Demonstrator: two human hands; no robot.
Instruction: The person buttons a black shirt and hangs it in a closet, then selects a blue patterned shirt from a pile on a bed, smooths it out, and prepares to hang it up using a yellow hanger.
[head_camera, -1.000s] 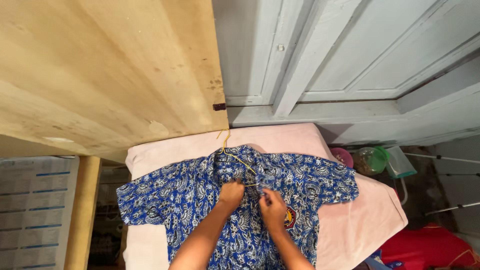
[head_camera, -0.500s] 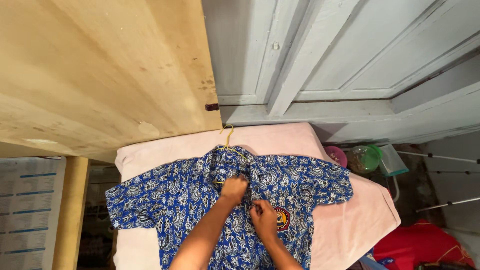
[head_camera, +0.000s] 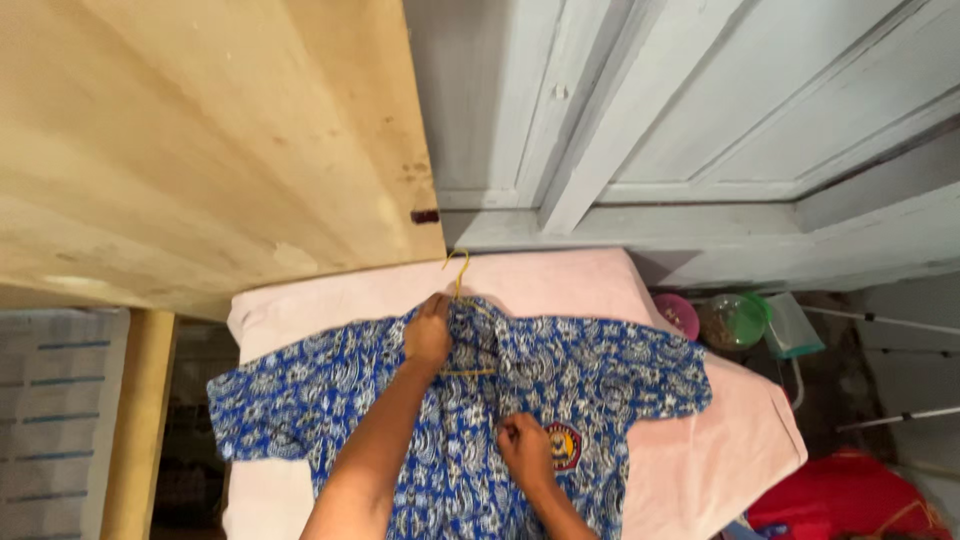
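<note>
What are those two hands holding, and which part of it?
Both grip the blue patterned shirt: the left hand at the collar by the yellow hanger, the right hand on the front opening beside the chest badge.

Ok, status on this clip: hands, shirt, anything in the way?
Left hand gripping collar of blue patterned short-sleeved shirt. Right hand pinching its front placket. Yellow wire hanger inside the neck, shirt flat on pink padded board. Nothing in the way.

Looks like a home, prob. a laundry/ironing corner: pink-padded counter (head_camera: 560, 275) w/ blue patterned shirt (head_camera: 560, 370) on a yellow wire hanger (head_camera: 459, 270), pale painted panelled doors (head_camera: 700, 110) behind, plastic tubs (head_camera: 735, 318) on the floor, plain plywood panel (head_camera: 200, 140) beside.
</note>
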